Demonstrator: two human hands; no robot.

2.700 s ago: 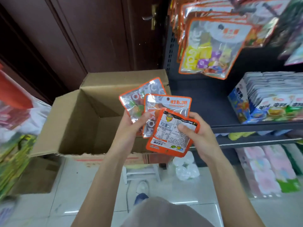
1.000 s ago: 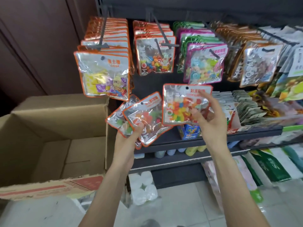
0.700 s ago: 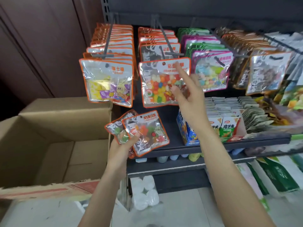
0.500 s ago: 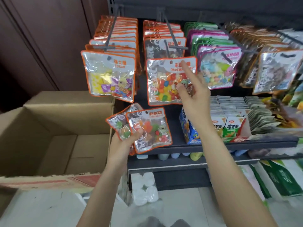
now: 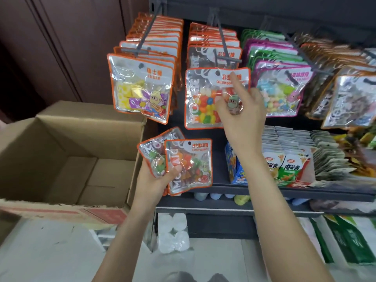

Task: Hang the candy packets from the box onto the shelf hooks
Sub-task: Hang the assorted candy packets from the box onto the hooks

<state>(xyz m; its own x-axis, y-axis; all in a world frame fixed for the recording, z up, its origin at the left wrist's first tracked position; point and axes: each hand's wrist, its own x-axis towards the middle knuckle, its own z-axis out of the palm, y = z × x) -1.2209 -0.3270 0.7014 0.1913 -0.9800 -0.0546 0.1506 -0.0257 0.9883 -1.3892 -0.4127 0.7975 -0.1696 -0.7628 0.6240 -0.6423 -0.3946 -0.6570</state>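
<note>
My right hand [image 5: 241, 110] holds an orange-edged packet of coloured candy beans [image 5: 203, 98] up just below the tip of the middle shelf hook [image 5: 227, 59]. Its thumb and fingers pinch the packet's right side and its forefinger points up along the packet's top. The packet's hole sits a little under the hook tip. My left hand [image 5: 156, 180] grips two more orange-edged candy packets [image 5: 188, 165] fanned out, lower down in front of the shelf edge. The open cardboard box [image 5: 67, 151] stands at the left, its visible inside bare.
Full rows of packets hang on the left hook [image 5: 142, 86] and on the hooks to the right [image 5: 280, 88]. A shelf [image 5: 284, 192] below carries boxed snack packs. Brown wooden doors stand behind the box. White bundles lie on the floor under the shelf.
The view swung up from the box to the hooks. My right hand lifted one packet away from the others up to the middle hook and keeps it there; my left hand stays low with two packets.
</note>
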